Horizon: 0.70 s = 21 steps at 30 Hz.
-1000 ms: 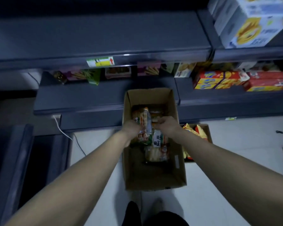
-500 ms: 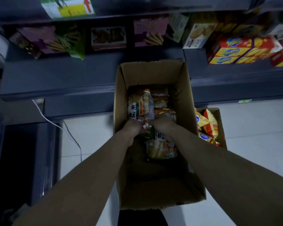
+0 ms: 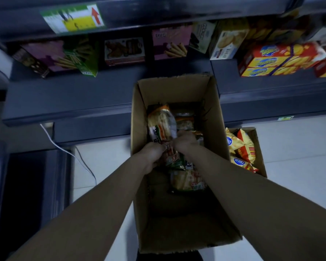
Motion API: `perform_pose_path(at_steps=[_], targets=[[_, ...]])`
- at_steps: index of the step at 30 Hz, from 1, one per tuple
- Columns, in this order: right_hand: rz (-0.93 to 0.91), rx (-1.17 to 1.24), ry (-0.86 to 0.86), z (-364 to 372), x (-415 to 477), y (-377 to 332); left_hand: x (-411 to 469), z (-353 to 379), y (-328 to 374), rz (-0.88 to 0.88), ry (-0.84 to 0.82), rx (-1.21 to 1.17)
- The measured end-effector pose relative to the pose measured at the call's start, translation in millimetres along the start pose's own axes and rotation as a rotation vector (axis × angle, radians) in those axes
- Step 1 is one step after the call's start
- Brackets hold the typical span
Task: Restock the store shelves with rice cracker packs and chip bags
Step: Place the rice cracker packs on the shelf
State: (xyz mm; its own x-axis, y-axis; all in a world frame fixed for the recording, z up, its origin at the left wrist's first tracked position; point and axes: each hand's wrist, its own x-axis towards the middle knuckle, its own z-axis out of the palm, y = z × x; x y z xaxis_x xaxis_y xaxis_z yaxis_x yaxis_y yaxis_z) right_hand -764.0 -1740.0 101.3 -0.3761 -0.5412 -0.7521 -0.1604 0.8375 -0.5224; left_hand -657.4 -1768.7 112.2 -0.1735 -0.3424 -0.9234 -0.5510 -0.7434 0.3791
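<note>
- we have both hands down in the tall cardboard box on the floor, gathering rice cracker packs.
- left hand has its fingers curled closed on the bottom end of the upright pack, which leans against the box's left wall.
- right hand sits just beside it, fingers folded over the packs; we judge it is gripping one, but which one we cannot tell.
- more packs lie under and behind the hands, one flat pack nearer us.
- chip bags wait in the small box to the right, untouched.
- both forearms reach straight down and forward, wrists close together.
- to do this well: grip pack bodies, not the crimped seams, lift straight up clear of the walls, then go to the bare dark shelf.
</note>
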Motion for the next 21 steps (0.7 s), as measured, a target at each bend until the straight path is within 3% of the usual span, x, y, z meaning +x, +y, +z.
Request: perform_pose_path(at_steps=[6, 13, 17, 21], targets=[[-0.057, 0.124, 0.081, -55.3, -54.8, -13.0, -50.5, 5.3, 35.3, 0.178, 0.075, 0.136], [-0.25, 0.2, 0.128, -142.9, -149.7, -60.7, -176.5, -2.8, 102.4, 0.198, -0.102, 0.21], [-0.407, 0.256, 0.224, -199.3, -216.6, -104.5, -260.6, -2.3, 149.7, 0.453, -0.138, 0.315], [-0.559, 0.247, 0.272, -247.8, -288.0, -153.9, -346.4, 5.3, 196.5, 0.789, -0.073, 0.363]])
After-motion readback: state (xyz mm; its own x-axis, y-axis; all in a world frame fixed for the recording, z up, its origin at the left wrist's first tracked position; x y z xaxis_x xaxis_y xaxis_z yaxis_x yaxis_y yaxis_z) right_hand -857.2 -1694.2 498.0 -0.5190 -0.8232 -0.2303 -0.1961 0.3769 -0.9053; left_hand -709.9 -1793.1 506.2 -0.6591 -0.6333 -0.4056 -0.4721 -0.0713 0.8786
